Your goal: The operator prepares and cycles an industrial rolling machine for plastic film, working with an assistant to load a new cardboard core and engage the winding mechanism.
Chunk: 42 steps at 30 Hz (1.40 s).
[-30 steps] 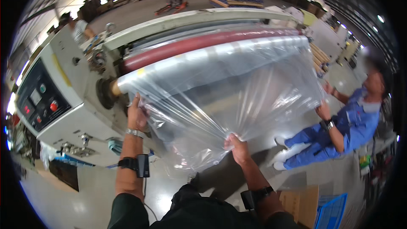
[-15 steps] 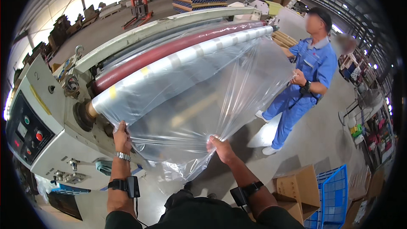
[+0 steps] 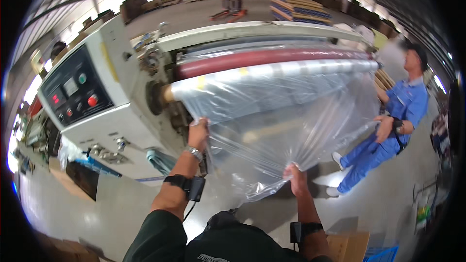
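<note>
Film (image 3: 281, 121) over shiny workshop floor (image 3: 126, 213)

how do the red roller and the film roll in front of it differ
The red roller is dark red; the film roll is whitish, with yellow patches toward its left end. The red roller sits behind; the film roll lies nearer, a clear sheet stretching from it. Both are long cylinders, roughly parallel.
</note>
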{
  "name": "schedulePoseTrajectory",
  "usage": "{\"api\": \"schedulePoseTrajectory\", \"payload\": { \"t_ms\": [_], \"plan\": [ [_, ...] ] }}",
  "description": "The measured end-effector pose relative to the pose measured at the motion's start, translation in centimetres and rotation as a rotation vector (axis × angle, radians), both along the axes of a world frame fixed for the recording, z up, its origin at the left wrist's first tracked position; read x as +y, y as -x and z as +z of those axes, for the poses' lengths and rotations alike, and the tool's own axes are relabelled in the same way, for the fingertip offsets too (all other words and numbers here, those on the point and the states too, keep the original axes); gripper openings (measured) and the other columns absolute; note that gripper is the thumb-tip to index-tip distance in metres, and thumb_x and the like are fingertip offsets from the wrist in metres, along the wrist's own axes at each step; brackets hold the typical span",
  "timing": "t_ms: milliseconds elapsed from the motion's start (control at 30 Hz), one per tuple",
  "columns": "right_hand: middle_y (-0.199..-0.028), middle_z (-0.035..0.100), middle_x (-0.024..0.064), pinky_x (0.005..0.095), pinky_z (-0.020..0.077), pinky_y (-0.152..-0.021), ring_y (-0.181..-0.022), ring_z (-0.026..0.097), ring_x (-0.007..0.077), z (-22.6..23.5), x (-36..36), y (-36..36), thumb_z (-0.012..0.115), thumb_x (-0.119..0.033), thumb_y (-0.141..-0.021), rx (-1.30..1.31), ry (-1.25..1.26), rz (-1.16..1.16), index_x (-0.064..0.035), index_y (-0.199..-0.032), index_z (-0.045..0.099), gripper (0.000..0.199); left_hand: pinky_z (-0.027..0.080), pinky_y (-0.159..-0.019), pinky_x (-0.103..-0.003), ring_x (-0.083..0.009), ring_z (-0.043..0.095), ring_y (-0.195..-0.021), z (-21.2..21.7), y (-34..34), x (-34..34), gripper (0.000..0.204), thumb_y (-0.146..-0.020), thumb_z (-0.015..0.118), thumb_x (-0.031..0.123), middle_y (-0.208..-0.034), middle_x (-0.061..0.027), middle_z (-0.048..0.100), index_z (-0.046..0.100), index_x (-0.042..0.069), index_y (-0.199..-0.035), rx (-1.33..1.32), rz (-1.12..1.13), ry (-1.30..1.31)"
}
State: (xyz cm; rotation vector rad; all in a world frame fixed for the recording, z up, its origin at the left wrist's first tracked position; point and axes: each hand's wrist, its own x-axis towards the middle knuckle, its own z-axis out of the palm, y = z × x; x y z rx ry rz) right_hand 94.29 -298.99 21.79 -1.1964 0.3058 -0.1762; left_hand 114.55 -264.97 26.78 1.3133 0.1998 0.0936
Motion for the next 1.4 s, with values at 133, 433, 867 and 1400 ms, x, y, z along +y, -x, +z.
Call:
{"api": "schedulePoseTrajectory", "payload": {
  "t_ms": [133, 433, 867, 1400],
  "plan": [
    [-0.076, 0.057, 0.0043, 0.0317, 0.05, -0.059, -0.066, 0.059, 0.016, -0.1, 0.6, 0.0, 0.063, -0.022, -0.089, -0.051, 0.008, -0.007, -0.0067, -0.093, 0.056, 0.017, 0.03, -0.041, -0.024, -0.0076, 0.043, -0.046, 1.6, 0.9, 0.2, 0.019, -0.095, 0.054, 0.02, -0.059, 0.0039, 0.049, 0.058, 0.009, -0.08, 0.061, 0.005, 0.076],
    [-0.072, 0.057, 0.005, 0.0337, 0.048, -0.057, -0.063, 0.057, 0.0174, 0.7, 0.6, 0.1, 0.062, -0.025, -0.09, -0.004, 0.044, -0.034, -0.0064, -0.086, 0.058, 0.019, 0.032, -0.046, -0.026, -0.0079, 0.041, -0.049, 1.7, 1.4, 0.4, 0.02, -0.094, 0.056, 0.021, -0.06, 0.0038, 0.049, 0.057, 0.009, -0.077, 0.043, -0.013, 0.166],
    [-0.075, 0.056, 0.0046, 0.0343, 0.048, -0.062, -0.065, 0.057, 0.0176, 2.2, 2.1, -0.6, 0.062, -0.024, -0.091, -0.01, 0.026, -0.055, -0.0059, -0.087, 0.058, 0.019, 0.035, -0.049, -0.024, -0.0057, 0.047, -0.056, 3.6, 0.1, 0.8, 0.01, -0.093, 0.061, 0.02, -0.072, 0.005, 0.057, 0.06, 0.01, -0.089, 0.02, 0.026, 0.295],
    [-0.071, 0.055, 0.0045, 0.0331, 0.0475, -0.06, -0.065, 0.057, 0.017, 3.1, 2.9, -2.0, 0.062, -0.025, -0.091, -0.01, 0.096, -0.037, -0.0062, -0.085, 0.057, 0.02, 0.043, -0.064, -0.025, -0.0085, 0.054, -0.071, 2.2, -2.5, 1.5, 0.007, -0.095, 0.057, 0.013, -0.081, 0.0017, 0.059, 0.059, 0.007, -0.093, -0.034, -0.015, 0.328]
  ]
}}
